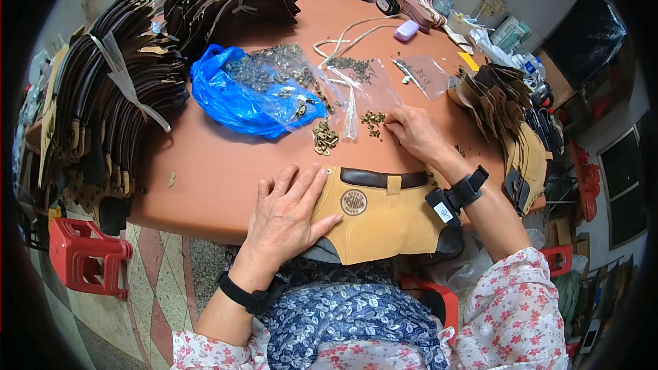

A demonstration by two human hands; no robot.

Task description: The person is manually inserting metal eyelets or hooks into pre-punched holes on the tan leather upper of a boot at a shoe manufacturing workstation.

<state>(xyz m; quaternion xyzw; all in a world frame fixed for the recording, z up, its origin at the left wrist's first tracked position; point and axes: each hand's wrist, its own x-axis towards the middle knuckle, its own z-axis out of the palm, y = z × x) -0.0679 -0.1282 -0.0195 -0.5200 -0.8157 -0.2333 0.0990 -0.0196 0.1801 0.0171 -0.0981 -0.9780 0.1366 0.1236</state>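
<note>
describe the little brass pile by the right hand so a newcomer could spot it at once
On the orange-brown table, look between the blue plastic bag and the person's right hand. The little brass pile lies loose there, just left of that hand. Its pieces look finer than those in the brass heap farther left.

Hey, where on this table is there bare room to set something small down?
Best looks the tabletop bordered by the dark left stack, blue bag and left hand. Another patch lies between the rear stack and white cord. It's crowded around the right hand: brass-coloured pieces and clear bags.
</note>
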